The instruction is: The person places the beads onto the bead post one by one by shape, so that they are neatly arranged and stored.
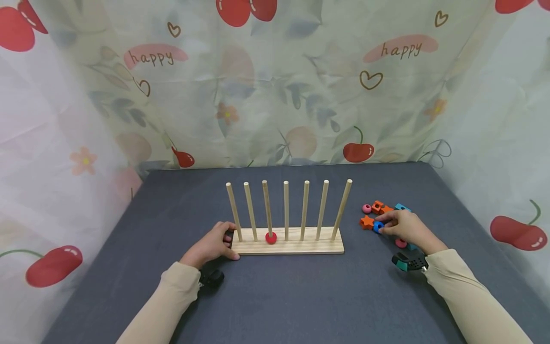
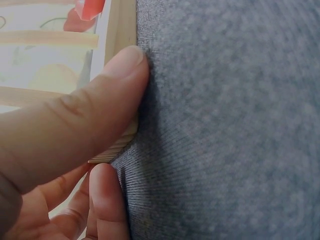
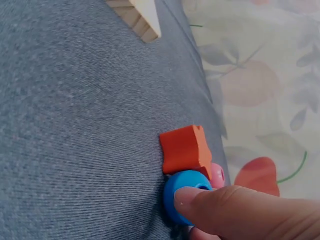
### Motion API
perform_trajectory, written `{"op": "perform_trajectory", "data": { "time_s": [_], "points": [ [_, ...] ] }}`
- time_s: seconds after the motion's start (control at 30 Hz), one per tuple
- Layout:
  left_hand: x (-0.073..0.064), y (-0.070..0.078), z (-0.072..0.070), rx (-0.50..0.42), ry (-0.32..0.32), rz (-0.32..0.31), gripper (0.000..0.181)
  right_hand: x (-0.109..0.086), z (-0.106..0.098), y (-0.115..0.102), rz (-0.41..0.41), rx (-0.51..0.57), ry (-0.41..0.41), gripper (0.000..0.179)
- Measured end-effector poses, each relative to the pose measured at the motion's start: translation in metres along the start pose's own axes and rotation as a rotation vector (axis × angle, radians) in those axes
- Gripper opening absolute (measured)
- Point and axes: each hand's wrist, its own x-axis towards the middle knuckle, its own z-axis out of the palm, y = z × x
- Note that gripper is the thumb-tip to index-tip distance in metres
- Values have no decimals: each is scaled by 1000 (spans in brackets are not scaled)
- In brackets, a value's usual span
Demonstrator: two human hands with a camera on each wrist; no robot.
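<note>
A wooden peg stand with several upright dowels stands on the table, and a red bead sits at the foot of its third dowel from the left. My left hand holds the stand's left end, the thumb along the front edge and the fingers at the end face. Over at the right, my right hand pinches a round blue bead with a hole in it. An orange star-shaped bead lies right beside the blue one. The right fingertips are mostly hidden in the right wrist view.
Around the right hand lie a pink bead, an orange cube bead, a light blue piece and another pink bead. A patterned curtain encloses the grey-covered table at the back and sides.
</note>
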Motion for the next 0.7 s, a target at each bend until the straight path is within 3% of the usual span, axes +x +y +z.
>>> {"op": "perform_trajectory", "data": {
  "time_s": [0.47, 0.7],
  "points": [
    [0, -1, 0, -3, -1, 0, 77, -1, 3, -7, -17, -12, 2, 39],
    [0, 0, 0, -3, 4, -2, 76, -6, -7, -11, -23, 0, 45, 39]
  ]
}}
